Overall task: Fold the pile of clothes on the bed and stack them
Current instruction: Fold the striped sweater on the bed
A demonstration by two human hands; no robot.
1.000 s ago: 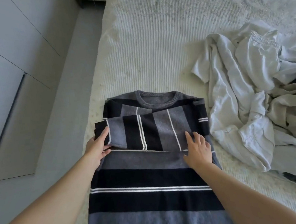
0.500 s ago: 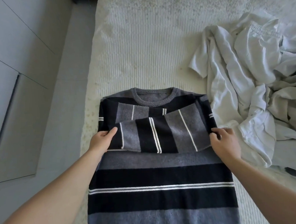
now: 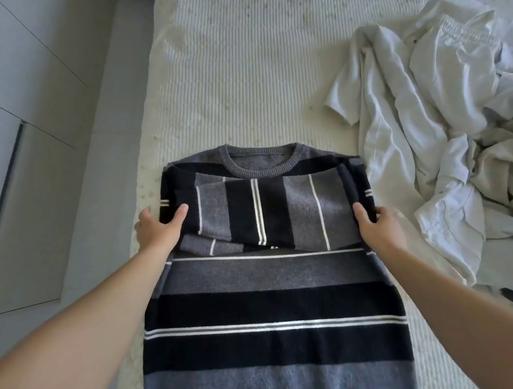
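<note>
Head view: we look down on a striped sweater (image 3: 272, 308) lying flat on the near part of a white bed (image 3: 240, 74), collar far, 2 sleeves folded across its chest. Our left hand (image 3: 157, 231) pinches its left edge, thumb on top. Our right hand (image 3: 379, 231) grips its right edge likewise. A pile of pale clothes (image 3: 445, 138) lies rumpled just right.

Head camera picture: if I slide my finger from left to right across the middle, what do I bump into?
Grey floor → left hand → striped sweater → right hand → pile of white clothes.
</note>
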